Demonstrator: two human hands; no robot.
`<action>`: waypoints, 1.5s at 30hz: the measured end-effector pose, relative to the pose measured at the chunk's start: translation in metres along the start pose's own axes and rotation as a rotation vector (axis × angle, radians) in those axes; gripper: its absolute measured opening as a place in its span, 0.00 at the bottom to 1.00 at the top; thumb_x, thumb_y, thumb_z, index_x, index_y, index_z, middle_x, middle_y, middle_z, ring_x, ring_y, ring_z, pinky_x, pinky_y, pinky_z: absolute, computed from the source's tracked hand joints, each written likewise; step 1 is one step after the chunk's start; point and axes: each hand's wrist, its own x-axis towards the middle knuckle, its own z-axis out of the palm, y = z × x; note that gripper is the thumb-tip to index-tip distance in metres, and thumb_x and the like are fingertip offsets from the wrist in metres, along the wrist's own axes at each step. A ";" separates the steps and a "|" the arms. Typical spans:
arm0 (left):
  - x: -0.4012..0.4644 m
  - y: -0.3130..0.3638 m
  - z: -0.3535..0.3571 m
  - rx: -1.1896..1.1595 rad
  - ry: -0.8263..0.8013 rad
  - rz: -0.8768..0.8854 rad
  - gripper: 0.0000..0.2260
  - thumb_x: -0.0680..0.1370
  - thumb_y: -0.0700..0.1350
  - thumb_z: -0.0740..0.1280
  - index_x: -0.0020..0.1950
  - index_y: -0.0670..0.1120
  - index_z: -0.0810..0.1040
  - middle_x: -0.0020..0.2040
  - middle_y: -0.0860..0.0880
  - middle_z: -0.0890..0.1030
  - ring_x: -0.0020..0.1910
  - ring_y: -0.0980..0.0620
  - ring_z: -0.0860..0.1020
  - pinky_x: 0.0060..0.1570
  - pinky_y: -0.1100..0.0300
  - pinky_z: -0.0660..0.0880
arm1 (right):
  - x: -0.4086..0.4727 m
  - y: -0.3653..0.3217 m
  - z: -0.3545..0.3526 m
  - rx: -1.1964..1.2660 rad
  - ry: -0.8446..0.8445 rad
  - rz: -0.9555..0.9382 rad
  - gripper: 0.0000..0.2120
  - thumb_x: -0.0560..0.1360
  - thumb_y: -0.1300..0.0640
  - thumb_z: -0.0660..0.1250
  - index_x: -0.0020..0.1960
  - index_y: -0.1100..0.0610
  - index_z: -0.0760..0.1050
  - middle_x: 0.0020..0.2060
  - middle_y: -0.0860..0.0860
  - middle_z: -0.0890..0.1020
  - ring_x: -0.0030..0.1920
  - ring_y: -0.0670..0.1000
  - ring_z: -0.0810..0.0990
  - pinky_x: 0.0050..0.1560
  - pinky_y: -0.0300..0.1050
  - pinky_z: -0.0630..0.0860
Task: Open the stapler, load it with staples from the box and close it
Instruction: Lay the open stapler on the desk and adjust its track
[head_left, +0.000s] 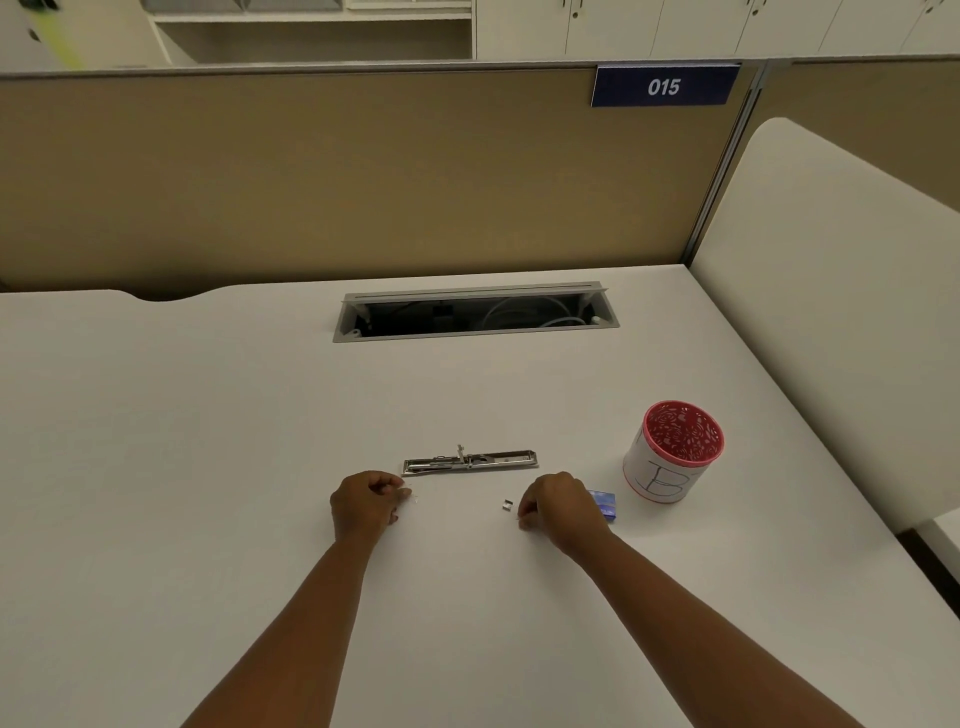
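Observation:
The stapler (470, 462) lies opened out flat on the white desk (208, 467), a long shiny metal strip. My left hand (363, 506) rests just below its left end with fingers curled, pinching a few faint, glinting staples (410, 493) at the fingertips. My right hand (561, 509) sits below the stapler's right end, fingers curled with nothing visible in them. A short strip of staples (507, 504) lies on the desk just left of that hand. The blue staple box (605, 505) is partly hidden behind the right hand.
A red-rimmed white cup (670, 452) marked with a letter B stands to the right of the box. An open cable tray (475, 314) is sunk into the desk further back. A beige partition (363, 176) closes off the far side.

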 end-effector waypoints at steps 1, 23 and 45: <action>0.000 0.001 0.001 0.021 0.012 0.005 0.04 0.67 0.35 0.74 0.39 0.41 0.82 0.30 0.48 0.77 0.24 0.52 0.73 0.25 0.66 0.76 | 0.000 0.001 0.001 -0.007 0.001 0.004 0.12 0.75 0.59 0.66 0.57 0.59 0.79 0.57 0.57 0.81 0.59 0.56 0.78 0.59 0.44 0.73; -0.007 0.010 -0.004 0.073 -0.140 -0.008 0.09 0.75 0.39 0.67 0.35 0.48 0.75 0.38 0.47 0.77 0.32 0.52 0.73 0.25 0.64 0.74 | 0.000 0.014 0.034 -0.133 0.159 -0.212 0.10 0.78 0.66 0.56 0.58 0.63 0.68 0.57 0.60 0.75 0.55 0.57 0.76 0.53 0.48 0.73; -0.016 0.005 0.006 0.404 -0.056 0.174 0.03 0.71 0.43 0.70 0.37 0.48 0.81 0.37 0.53 0.78 0.39 0.52 0.75 0.40 0.62 0.66 | 0.000 0.019 0.021 0.232 0.220 -0.116 0.09 0.77 0.59 0.62 0.53 0.61 0.78 0.54 0.57 0.82 0.53 0.54 0.79 0.54 0.43 0.73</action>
